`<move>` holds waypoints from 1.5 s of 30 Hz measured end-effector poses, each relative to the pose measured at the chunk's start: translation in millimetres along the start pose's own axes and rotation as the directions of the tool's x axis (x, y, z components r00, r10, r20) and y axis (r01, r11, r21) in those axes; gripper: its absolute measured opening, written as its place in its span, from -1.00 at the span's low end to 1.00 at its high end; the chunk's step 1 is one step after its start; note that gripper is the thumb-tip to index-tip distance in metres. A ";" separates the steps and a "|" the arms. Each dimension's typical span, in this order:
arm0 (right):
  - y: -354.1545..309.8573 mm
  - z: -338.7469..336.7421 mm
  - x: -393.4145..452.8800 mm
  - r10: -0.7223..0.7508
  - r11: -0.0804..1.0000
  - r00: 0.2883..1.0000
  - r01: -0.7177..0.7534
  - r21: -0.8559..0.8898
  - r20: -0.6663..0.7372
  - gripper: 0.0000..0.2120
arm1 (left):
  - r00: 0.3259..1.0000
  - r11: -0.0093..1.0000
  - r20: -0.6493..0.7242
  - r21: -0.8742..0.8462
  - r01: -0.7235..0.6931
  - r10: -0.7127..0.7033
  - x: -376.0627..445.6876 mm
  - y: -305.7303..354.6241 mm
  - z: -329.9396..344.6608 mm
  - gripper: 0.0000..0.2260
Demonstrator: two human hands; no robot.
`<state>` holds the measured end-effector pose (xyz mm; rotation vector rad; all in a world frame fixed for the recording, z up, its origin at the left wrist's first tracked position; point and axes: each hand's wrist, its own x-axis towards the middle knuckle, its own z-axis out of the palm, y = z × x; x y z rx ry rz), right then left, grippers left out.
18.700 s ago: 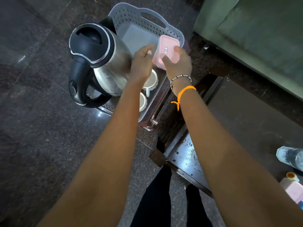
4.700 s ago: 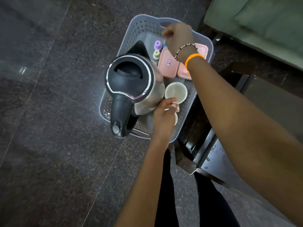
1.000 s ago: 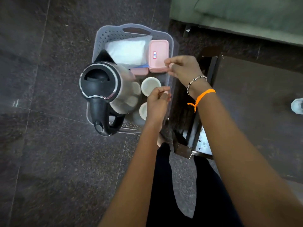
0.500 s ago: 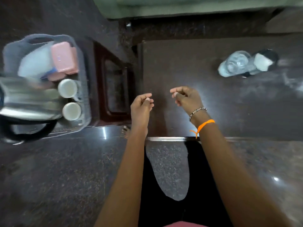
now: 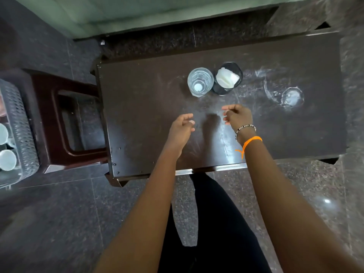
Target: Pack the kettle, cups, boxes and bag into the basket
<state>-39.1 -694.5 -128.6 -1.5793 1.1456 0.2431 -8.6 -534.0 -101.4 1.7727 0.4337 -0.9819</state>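
both hands hover empty over the dark table (image 5: 137, 115), left hand (image 5: 181, 131) and right hand (image 5: 238, 117) loosely curled. the basket (image 5: 21, 123) with two cups (image 5: 6, 159) sits at nine o'clock.

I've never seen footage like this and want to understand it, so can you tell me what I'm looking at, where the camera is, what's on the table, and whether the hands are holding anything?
There is no machine here. The camera sits on a person's head and looks down, so you see their own arms. The left hand and the right hand hang above a dark table with loosely curled fingers, holding nothing. On the table stand a clear bottle and, touching it, a dark cup with something white inside. At the left edge a grey basket sits on a stool; two white cups show inside it.
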 end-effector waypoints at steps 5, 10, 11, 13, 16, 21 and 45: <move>-14.8 -5.9 40.2 0.004 1.000 0.994 -0.003 0.011 -0.108 -0.62 | 0.999 0.997 0.019 0.070 -0.034 0.033 16.8 19.2 7.8 -0.56; -21.9 -9.3 81.6 0.058 0.992 0.993 -0.068 -0.104 -0.100 -0.47 | 0.998 0.982 0.041 0.181 -0.049 0.042 35.0 32.0 15.2 -0.44; -22.6 -8.2 86.9 0.066 0.993 0.993 -0.074 -0.088 -0.096 -0.47 | 0.998 0.980 0.043 0.192 -0.046 0.039 37.7 34.5 15.9 -0.42; -25.4 -5.6 94.3 0.091 0.992 0.992 -0.098 -0.084 -0.091 -0.48 | 0.999 0.978 0.042 0.203 -0.041 0.033 42.1 37.6 16.9 -0.41; -27.7 -0.8 101.2 0.131 0.980 0.988 -0.141 -0.138 -0.083 -0.57 | 0.998 0.976 0.059 0.217 -0.037 0.025 46.9 39.1 18.1 -0.39; -27.3 4.4 99.4 0.139 0.985 0.981 -0.151 -0.085 -0.132 -0.69 | 0.997 0.975 0.081 0.222 -0.015 -0.003 53.6 44.4 16.4 -0.39; -109.6 -11.8 -1.5 -0.205 0.975 0.970 0.214 0.054 -0.134 -0.78 | 0.946 0.940 -0.097 0.182 -0.287 0.308 -13.5 70.4 -24.3 -0.69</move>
